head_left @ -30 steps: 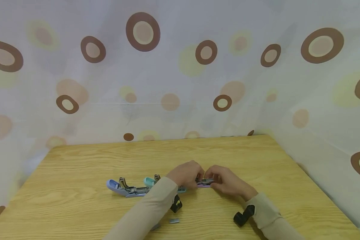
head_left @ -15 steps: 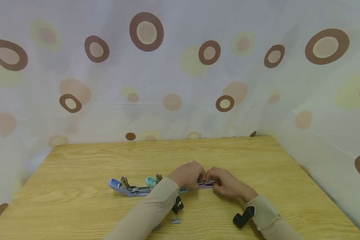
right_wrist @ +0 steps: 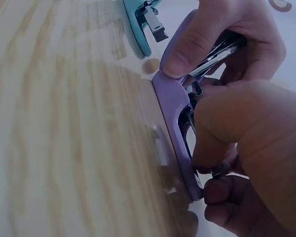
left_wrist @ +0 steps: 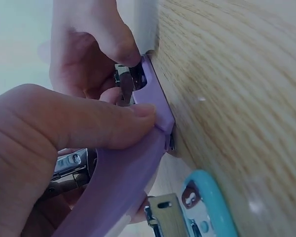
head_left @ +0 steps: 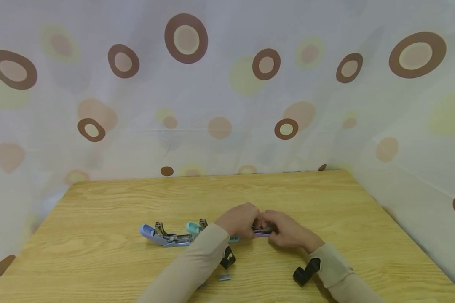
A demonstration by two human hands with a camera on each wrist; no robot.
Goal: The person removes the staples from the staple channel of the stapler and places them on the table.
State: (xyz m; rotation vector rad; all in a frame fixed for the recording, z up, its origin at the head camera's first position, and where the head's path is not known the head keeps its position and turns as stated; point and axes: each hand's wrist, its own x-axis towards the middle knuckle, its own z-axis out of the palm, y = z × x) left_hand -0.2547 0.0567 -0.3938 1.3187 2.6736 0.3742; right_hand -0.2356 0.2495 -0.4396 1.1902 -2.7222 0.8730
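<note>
A purple stapler (head_left: 263, 235), its cover swung up from the base, lies on the table between both hands. With thumb and fingers, my left hand (head_left: 236, 221) grips it around the hinge; the left wrist view shows that thumb pressed on the purple body (left_wrist: 155, 98). My right hand (head_left: 290, 231) is at the other end, its curled fingers on the metal staple channel in the right wrist view. What those fingertips pinch inside the purple stapler (right_wrist: 170, 98) is partly hidden. Just left of it stands a teal stapler (head_left: 193, 228), opened up and partly behind my left arm.
Farther left lies an opened blue stapler (head_left: 153, 235). A small grey metal strip, like a row of staples (head_left: 224, 277), lies near the front of the wooden table (head_left: 117, 269). A patterned cloth (head_left: 220, 151) hangs behind the table and along its sides.
My right hand has shifted slightly left along the purple stapler, and its fingers now meet my left hand's. The left hand keeps its grip. The head view has shifted slightly.
</note>
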